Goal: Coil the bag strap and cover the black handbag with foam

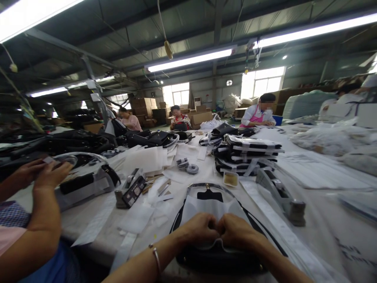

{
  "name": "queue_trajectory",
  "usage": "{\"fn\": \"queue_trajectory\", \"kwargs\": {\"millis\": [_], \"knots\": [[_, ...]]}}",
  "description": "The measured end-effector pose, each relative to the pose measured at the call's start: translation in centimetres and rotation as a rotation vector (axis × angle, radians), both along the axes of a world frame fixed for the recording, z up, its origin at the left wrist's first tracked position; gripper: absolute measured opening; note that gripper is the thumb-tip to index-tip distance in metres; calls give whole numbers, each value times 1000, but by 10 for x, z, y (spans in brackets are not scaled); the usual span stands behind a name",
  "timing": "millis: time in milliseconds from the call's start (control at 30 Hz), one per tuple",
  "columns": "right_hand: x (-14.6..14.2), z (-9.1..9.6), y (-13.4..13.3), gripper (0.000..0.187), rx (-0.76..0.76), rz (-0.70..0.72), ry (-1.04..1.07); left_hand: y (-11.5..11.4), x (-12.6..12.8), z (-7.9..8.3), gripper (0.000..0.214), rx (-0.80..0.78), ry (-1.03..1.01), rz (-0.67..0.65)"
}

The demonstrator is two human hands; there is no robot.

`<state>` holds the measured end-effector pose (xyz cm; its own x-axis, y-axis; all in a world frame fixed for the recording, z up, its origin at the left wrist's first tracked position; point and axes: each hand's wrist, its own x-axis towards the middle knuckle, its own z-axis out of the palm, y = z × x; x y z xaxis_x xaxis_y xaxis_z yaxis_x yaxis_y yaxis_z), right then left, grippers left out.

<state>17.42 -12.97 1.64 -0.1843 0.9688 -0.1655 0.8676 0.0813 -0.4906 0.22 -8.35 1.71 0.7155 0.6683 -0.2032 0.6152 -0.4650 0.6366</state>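
A black handbag [218,259] lies in front of me on the table, its strap and wrapped handle pointing away. Over it rests a white foam sheet [193,208]. My left hand [202,228] and my right hand [234,230] meet at the middle of this sheet, both closed with fingers curled in and pinching its edge. Between them the sheet bends and gapes above the bag. A gold clasp and a black flap [209,195] show beyond the sheet. The fingertips are partly hidden by the hands themselves.
A tape dispenser [281,196] stands right, another tape dispenser [131,190] left. Behind are a small dish [230,179], stacked wrapped bags [247,153] and foam sheets [144,159]. At left a co-worker's hands [53,173] work near another bag [88,186]. Several people sit farther back.
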Motion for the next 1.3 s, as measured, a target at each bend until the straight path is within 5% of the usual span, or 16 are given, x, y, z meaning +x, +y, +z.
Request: {"fn": "queue_trajectory", "kwargs": {"millis": [133,433,700,767,1033,1200,1300], "knots": [[3,-4,2,17,16,5,9,0,1,-5,12,-85,-71,-13],[9,-11,7,18,31,-19,92,-8,0,1,18,178,87,-178],[-8,46,16,31,189,-9,10,-14,1,1,21,283,62,-244],[-15,48,23,29,226,3,28,-16,0,0,20,284,50,-237],[-6,-35,35,24,215,-75,278,-5,-5,-11,22,273,-33,-108],[1,-43,32,25,341,-101,205,-2,-1,-12,29,416,141,-32],[1,-44,32,25,316,-95,133,0,5,-9,27,428,214,-131]]}}
